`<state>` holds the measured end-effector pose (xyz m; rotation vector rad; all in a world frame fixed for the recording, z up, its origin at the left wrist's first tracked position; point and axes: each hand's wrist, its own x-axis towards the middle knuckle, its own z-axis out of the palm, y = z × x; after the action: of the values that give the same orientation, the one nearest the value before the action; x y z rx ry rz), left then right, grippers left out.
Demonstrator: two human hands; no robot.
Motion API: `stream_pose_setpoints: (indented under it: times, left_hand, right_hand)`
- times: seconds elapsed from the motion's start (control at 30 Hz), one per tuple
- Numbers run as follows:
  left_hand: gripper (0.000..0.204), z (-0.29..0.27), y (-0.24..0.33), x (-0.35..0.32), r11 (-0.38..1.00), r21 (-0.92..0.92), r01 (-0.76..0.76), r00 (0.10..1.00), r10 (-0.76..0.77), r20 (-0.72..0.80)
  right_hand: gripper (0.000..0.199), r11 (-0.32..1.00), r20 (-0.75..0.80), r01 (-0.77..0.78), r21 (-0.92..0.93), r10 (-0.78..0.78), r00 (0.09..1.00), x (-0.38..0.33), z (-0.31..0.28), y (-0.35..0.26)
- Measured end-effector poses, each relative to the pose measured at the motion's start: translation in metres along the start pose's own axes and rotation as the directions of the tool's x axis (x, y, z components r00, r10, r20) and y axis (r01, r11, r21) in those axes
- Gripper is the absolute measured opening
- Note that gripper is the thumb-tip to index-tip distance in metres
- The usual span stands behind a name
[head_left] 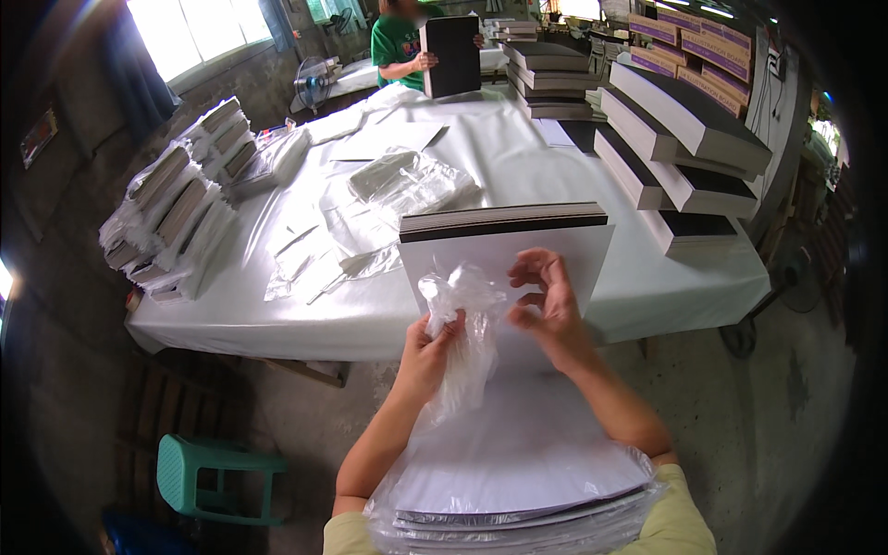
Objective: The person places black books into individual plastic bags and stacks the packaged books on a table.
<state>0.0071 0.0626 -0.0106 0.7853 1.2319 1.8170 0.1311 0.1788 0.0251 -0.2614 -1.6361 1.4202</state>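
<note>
My left hand (435, 349) is closed on a bunched clear plastic bag (462, 291), which hangs down in crumpled folds. To its right, my right hand (548, 305) is raised with fingers apart and loosely curled, and nothing shows in it. Behind both hands a stack of boards (504, 222) stands upright at the table's front edge, its white face toward me and black and pale edges along the top. Close to my body, between my forearms, lies a stack of white sheets (536, 453) in clear plastic. My hands hide part of the upright boards.
Tall stacks of black-topped boards (684, 111) stand on the right of the white-covered table (250, 310). Plastic-wrapped bundles (176, 208) pile up at left. Loose plastic (407, 180) lies mid-table. A person (398, 46) holds a black board (451, 55) across it. A green stool (217, 472) stands lower left.
</note>
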Motion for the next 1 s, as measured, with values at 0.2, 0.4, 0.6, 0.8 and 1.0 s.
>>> stream_pose_setpoints:
  times: [0.2, 0.4, 0.6, 0.8, 1.0]
  left_hand:
    - [0.032, 0.020, 0.017, -0.004, 0.989, 0.109, 0.095, 0.976, -0.114, 0.187]
    - [0.040, 0.026, 0.009, 0.007, 0.978, -0.073, 0.195, 0.980, -0.191, 0.054]
    - [0.023, 0.014, 0.003, 0.005, 0.951, -0.310, -0.020, 0.989, -0.027, -0.147]
    - [0.016, -0.044, 0.019, -0.006, 0.980, -0.144, -0.140, 0.913, 0.072, -0.401]
    - [0.033, -0.143, 0.071, -0.038, 0.342, 0.939, 0.020, 0.537, 0.789, -0.299]
  right_hand:
    - [0.027, 0.995, 0.047, -0.030, -0.091, 0.034, 0.998, 0.005, 0.001, -0.001]
    - [0.059, 0.669, 0.166, 0.327, -0.668, -0.294, 0.941, -0.001, 0.001, 0.003]
    - [0.056, 0.992, 0.076, 0.073, -0.099, -0.066, 0.995, 0.007, -0.011, 0.010]
    - [0.051, 0.999, 0.051, -0.015, -0.032, 0.017, 0.999, 0.012, -0.042, 0.000]
    - [0.027, 0.999, -0.068, 0.027, 0.028, -0.025, 0.997, 0.014, -0.066, -0.012]
